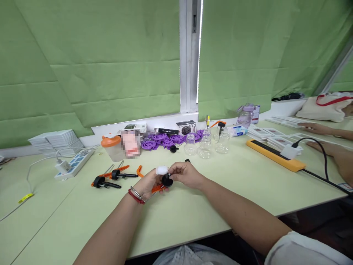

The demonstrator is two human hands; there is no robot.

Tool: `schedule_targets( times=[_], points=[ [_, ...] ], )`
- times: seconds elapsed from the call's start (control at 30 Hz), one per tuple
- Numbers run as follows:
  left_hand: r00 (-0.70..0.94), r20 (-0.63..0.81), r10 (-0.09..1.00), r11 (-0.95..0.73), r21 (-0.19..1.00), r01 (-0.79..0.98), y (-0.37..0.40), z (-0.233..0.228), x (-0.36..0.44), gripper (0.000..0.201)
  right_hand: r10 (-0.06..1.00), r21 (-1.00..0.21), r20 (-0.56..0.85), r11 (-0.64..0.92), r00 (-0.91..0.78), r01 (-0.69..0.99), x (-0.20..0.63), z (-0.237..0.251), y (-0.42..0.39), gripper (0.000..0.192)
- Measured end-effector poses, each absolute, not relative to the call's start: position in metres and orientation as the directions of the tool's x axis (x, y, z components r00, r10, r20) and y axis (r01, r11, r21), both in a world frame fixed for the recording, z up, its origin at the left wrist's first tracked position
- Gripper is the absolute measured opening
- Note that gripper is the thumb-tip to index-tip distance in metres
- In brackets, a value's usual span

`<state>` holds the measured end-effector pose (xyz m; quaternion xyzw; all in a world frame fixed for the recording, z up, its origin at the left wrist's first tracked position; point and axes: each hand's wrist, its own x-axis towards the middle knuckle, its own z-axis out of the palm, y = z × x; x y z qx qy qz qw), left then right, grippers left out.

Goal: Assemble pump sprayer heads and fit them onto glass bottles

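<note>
On the head camera, the one view I have at my remote station, two bare hands meet over a pale green tabletop (68, 224). My left hand (149, 183), reaching up from lower left with silver and red bracelets (135, 194) at the wrist, is turned palm inward, fingers curled beneath a black-capped mechanism (167, 180) with an orange handle (157, 188). My right hand (188, 174) comes in from lower right, wrist bent leftward and knuckles up, thumb and fingertips drawn together on the black part. A white wad (162, 170) sits by the left thumb; I cannot tell whether it is worn or held. The mechanism lies between my hands, near the table's front edge. Two similar black-and-orange mechanisms (106, 182) lie to the left, beside an orange piece (139, 171). Beyond are purple openwork discs (160, 139) and clear glass jars (204, 147); far right, a co-worker's hand (314, 128) rests near white cards (284, 144).
</note>
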<state>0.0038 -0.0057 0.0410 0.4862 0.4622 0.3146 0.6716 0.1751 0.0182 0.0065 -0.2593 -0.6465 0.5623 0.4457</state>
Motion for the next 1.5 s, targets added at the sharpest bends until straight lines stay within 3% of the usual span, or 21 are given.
schedule_targets(
  times=[0.67,0.8,0.9,1.0,1.13,1.27,1.5],
  points=[
    [0.445,-0.278,0.851,0.305,0.952,0.011,-0.003,0.036,0.003,0.053,0.851,-0.963,0.268,0.22,-0.452,-0.156,0.176,0.012,0.014,0.029],
    [0.408,-0.079,0.91,0.09,0.996,-0.007,-0.004,0.038,0.005,0.049,0.866,-0.958,0.284,0.24,-0.411,-0.157,0.175,0.013,0.014,0.033],
    [0.315,0.156,0.936,-0.207,0.969,0.135,-0.007,0.044,0.006,0.044,0.884,-0.956,0.286,0.241,-0.37,-0.166,0.177,0.013,0.014,0.033],
    [0.222,0.331,0.917,-0.389,0.864,0.319,-0.01,0.047,0.009,0.057,0.856,-0.965,0.262,0.221,-0.445,-0.141,0.179,0.013,0.014,0.036],
    [0.198,0.471,0.859,-0.506,0.732,0.457,-0.009,0.04,0.011,0.075,0.795,-0.983,0.182,0.134,-0.579,-0.126,0.181,0.014,0.011,0.044],
    [0.218,0.539,0.814,-0.558,0.62,0.552,-0.005,0.033,0.012,0.087,0.806,-0.986,0.148,0.074,-0.573,-0.15,0.181,0.014,0.01,0.042],
    [0.276,0.575,0.77,-0.623,0.586,0.518,-0.004,0.03,0.011,0.103,0.844,-0.993,0.105,0.117,-0.527,-0.011,0.184,0.01,0.013,0.034]
  ],
)
